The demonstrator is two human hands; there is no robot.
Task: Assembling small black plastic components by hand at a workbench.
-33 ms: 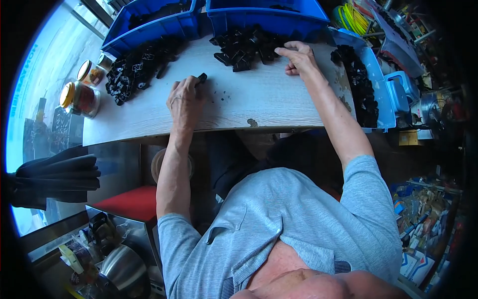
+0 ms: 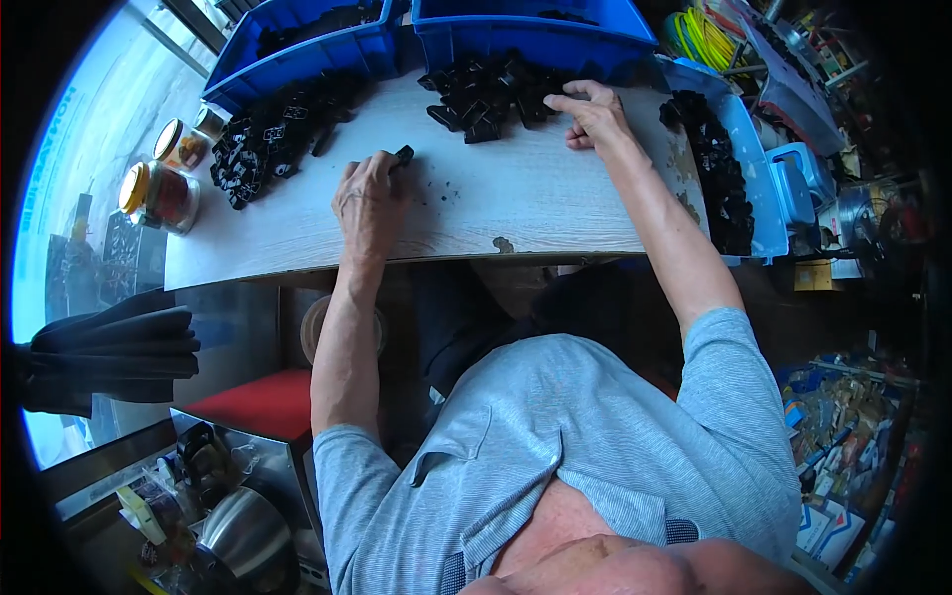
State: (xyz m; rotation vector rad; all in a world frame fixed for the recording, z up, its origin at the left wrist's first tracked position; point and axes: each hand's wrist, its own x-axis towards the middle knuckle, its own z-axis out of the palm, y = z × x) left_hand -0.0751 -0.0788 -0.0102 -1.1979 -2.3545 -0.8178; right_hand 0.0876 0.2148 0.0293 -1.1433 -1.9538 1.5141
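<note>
Pale wooden tabletop [image 2: 516, 203] is backed by two blue bins [image 2: 526, 30], with heaps of black parts spread before them and two jars [image 2: 159, 193] set at the left edge. One black part [image 2: 404, 155] is pinched in the curled fingers of the left hand [image 2: 369, 198] mid-table, while the middle heap [image 2: 491, 94] is touched by the right hand [image 2: 593, 117], fingers slightly apart.

Two amber-lidded glass jars [image 2: 159, 190] well left of my fingers; blue plastic bins [image 2: 297, 55] just beyond; coiled yellow-green cable [image 2: 706, 38] far right.
</note>
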